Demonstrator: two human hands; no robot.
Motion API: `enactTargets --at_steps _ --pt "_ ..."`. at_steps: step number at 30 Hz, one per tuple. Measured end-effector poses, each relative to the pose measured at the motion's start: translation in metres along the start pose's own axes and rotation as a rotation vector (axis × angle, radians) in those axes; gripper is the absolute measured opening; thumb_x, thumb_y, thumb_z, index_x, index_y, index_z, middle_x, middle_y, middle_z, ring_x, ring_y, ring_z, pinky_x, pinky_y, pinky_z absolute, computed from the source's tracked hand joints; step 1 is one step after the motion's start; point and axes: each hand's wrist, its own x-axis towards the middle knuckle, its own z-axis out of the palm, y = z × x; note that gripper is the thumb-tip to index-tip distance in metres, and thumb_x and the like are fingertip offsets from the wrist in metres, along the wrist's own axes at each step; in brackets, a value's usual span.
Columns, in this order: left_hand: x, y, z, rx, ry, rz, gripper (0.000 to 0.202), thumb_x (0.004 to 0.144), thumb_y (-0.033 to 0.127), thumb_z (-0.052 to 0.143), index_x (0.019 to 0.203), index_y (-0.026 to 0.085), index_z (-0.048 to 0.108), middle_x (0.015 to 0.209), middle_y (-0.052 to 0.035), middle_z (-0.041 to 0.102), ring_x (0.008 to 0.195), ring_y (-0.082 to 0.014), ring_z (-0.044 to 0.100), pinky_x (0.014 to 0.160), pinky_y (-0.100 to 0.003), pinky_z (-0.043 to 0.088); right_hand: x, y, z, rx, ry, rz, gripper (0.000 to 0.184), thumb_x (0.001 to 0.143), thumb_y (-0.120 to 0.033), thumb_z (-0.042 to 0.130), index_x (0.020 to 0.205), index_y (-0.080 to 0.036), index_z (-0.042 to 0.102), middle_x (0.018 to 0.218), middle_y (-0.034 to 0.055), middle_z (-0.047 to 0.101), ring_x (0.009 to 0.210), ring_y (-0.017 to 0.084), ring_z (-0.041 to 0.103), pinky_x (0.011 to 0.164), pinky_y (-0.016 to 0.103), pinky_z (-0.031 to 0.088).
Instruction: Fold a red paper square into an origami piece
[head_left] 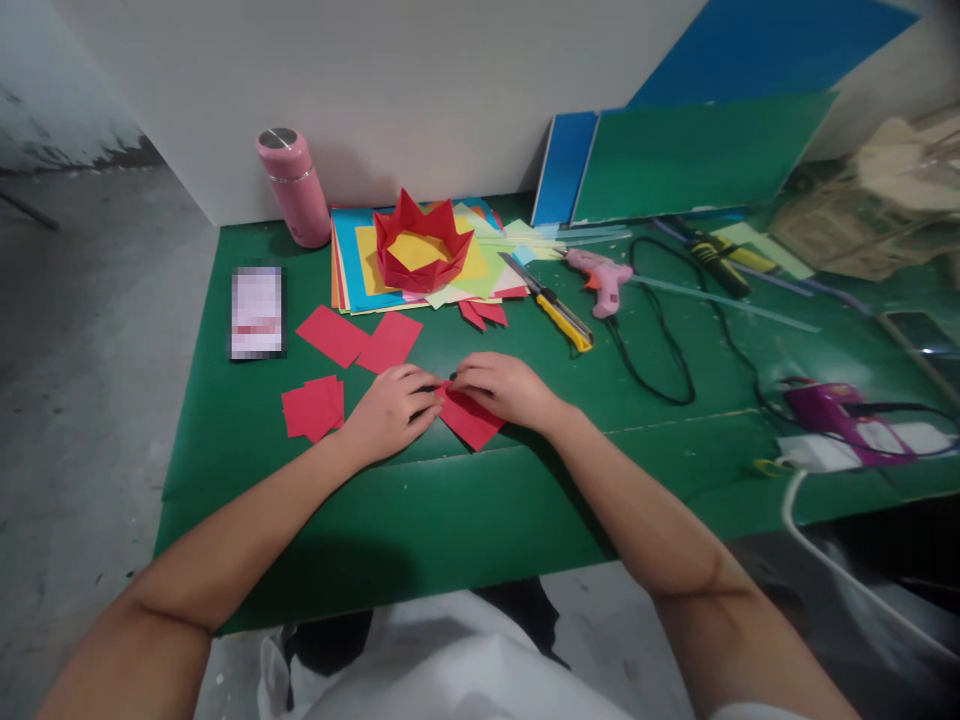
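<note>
A red paper piece point(469, 420) lies on the green table point(420, 520), partly folded. My left hand point(390, 408) pinches its left corner with fingers closed. My right hand point(504, 388) presses down on its top edge, fingers curled over the paper. Both hands meet at the paper's upper tip. Other red paper squares point(358, 338) lie just behind my left hand, and a small stack of red squares point(313, 408) sits to its left. A folded red paper crown point(421, 245) rests on a pile of coloured sheets point(358, 262) at the back.
A pink bottle point(294, 186) stands at the back left, a phone point(256, 312) lies at the left. A yellow utility knife point(553, 305), pink glue gun point(600, 280) with black cord, and purple glue gun point(840, 418) lie right. Green and blue boards point(690, 155) lean against the wall.
</note>
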Motion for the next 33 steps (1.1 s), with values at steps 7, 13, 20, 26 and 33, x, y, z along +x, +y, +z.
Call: enactTargets --at_steps 7,13,20,26,33 --pt "-0.0003 -0.0002 -0.0007 0.008 -0.034 -0.006 0.022 0.094 0.023 0.049 0.093 0.016 0.07 0.107 -0.0083 0.069 0.099 -0.0221 0.058 0.087 -0.04 0.047 0.0 -0.0001 -0.0002 -0.065 0.01 -0.033 0.03 0.097 -0.023 0.041 0.086 -0.017 0.068 0.086 0.0081 0.067 0.079 0.017 0.059 0.069 0.028 0.047" --pt "0.0007 0.0009 -0.001 0.041 -0.05 -0.001 0.024 0.095 0.02 0.045 0.102 0.015 0.068 0.108 -0.0082 0.069 0.099 -0.0228 0.058 0.088 -0.041 0.047 -0.0013 0.0006 0.0007 -0.12 -0.033 -0.03 0.03 0.097 -0.021 0.04 0.089 -0.019 0.069 0.09 0.0078 0.067 0.083 0.017 0.06 0.073 0.029 0.048" --pt "0.0 0.0024 0.0011 0.083 -0.066 -0.014 0.027 0.096 0.021 0.044 0.11 0.015 0.066 0.113 -0.009 0.068 0.1 -0.0238 0.057 0.087 -0.041 0.045 -0.0028 0.0013 0.0017 -0.182 -0.048 -0.051 0.03 0.097 -0.019 0.04 0.091 -0.019 0.069 0.093 0.0084 0.068 0.084 0.018 0.06 0.074 0.031 0.048" --pt "-0.0002 0.0051 0.0011 0.13 -0.062 -0.011 0.027 0.095 0.021 0.045 0.11 0.016 0.067 0.112 -0.0078 0.068 0.1 -0.0238 0.055 0.088 -0.041 0.043 -0.0013 -0.0008 -0.0009 -0.12 -0.038 -0.029 0.028 0.097 -0.024 0.042 0.093 -0.019 0.069 0.091 0.0082 0.068 0.083 0.018 0.059 0.073 0.031 0.048" --pt "-0.0015 0.0051 0.0028 0.138 -0.045 -0.02 0.027 0.095 0.02 0.044 0.109 0.016 0.067 0.112 -0.0083 0.067 0.104 -0.0246 0.053 0.089 -0.043 0.043 -0.003 0.0011 -0.0016 -0.129 -0.063 -0.026 0.035 0.091 -0.01 0.039 0.108 -0.015 0.068 0.092 0.0107 0.067 0.083 0.02 0.057 0.072 0.032 0.047"
